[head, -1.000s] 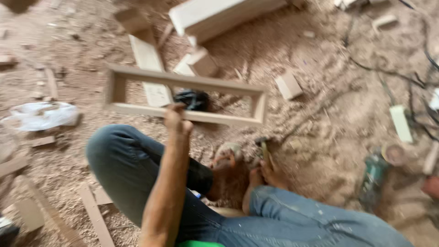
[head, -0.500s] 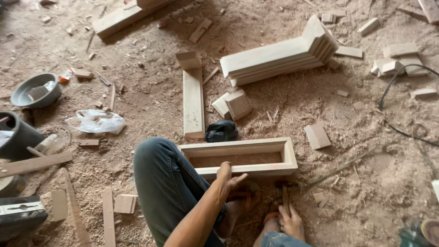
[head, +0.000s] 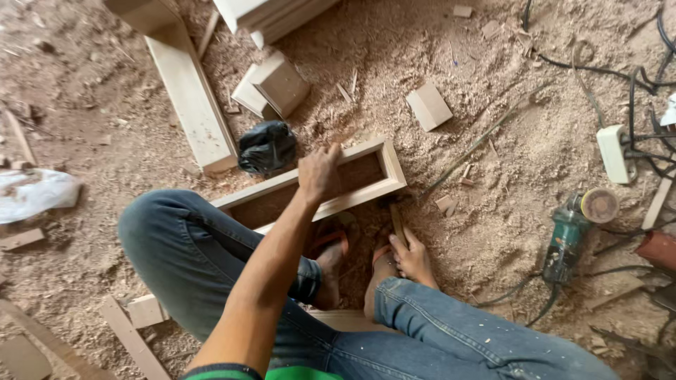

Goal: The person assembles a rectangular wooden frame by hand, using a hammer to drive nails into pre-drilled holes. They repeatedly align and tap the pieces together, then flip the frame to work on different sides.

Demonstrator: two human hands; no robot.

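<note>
1. The left hand point(head: 319, 172) lies across the far rail of a pale rectangular wooden frame point(head: 384, 163), fingers curled over the top edge and pressed down on it.
2. That frame rests on the sawdust-covered floor point(head: 493, 91) just beyond the person's bare feet, its long side running from near left to far right; one blue-jeaned knee hides its left end.
3. The right hand point(head: 412, 257) sits low beside the right foot, fingers closed around a slim wooden-handled tool point(head: 398, 222) that points up toward the frame's near right corner.
4. A crumpled black plastic bag point(head: 266, 146) lies just beside the frame on its far left side.
5. A long pale plank point(head: 190, 98) lies farther left, and two cut wooden blocks point(head: 271, 86) sit beyond the bag.
6. One small square offcut point(head: 429, 105) lies well apart, far right of the frame.
7. A green handheld power sander point(head: 567, 236) lies at the right, with black cables and a white socket strip point(head: 612, 151) beyond it.
8. A white crumpled plastic bag point(head: 35, 191) rests at the left edge.
</note>
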